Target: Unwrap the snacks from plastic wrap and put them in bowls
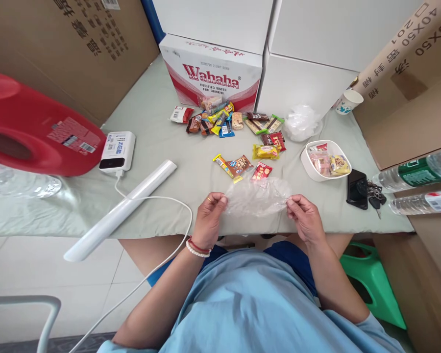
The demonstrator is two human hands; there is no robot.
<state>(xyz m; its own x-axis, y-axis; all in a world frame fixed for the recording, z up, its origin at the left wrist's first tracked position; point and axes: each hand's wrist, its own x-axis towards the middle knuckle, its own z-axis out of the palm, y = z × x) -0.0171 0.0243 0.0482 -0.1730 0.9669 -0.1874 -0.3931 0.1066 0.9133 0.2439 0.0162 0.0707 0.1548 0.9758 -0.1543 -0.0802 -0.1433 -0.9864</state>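
A clear plastic bag (257, 198) is stretched between my two hands, just above the table's front edge. My left hand (210, 218) pinches its left end, and my right hand (304, 215) pinches the right end. Just beyond the bag lie a red snack packet (261, 171), a brown cookie packet (238, 165) and a yellow-wrapped snack (266, 151). Farther back is a pile of mixed wrapped snacks (220, 117). To the right, a white plastic box (307, 169) holds several packets. Behind it sits a crumpled bunch of clear plastic bags (302, 122).
A Wahaha carton (213, 73) stands at the back. On the left are a red jug (40, 127), a white power bank (118, 149) with a cable, and a long white tube (121, 211). A phone (357, 189), keys, water bottles (419, 171) and a paper cup (349, 102) are right.
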